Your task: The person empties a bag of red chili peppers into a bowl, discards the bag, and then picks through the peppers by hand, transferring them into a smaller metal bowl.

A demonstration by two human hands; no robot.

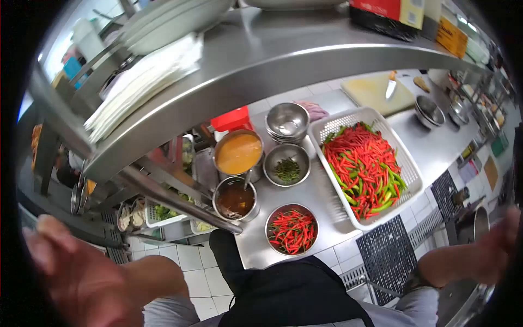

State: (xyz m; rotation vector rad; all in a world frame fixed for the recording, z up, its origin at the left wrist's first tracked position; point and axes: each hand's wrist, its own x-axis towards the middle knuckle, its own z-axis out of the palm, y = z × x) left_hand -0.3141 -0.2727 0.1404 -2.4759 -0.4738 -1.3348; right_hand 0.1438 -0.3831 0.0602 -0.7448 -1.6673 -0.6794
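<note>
My left hand (pixel 76 272) is raised at the lower left, blurred, away from the counter. At the right edge is my right hand (pixel 496 245), also blurred and raised; what either might hold cannot be made out. Between them on the steel counter stands a metal bowl of red chillies (pixel 292 230). Behind it, to the right, a white perforated basket (pixel 409 158) holds red and green chillies (pixel 365 169). A bowl with green stems (pixel 287 169), a stack of empty bowls (pixel 287 121), a pot of orange liquid (pixel 238 153) and a pot of dark sauce (pixel 235 199) stand left of the basket.
A steel shelf (pixel 261 57) crosses above the counter, bearing plates (pixel 174 22) and white cloths (pixel 147 82). Farther back are a cutting board (pixel 376 94), a knife (pixel 391 87) and small bowls (pixel 429 111). A black mat (pixel 387 256) lies on the tiled floor.
</note>
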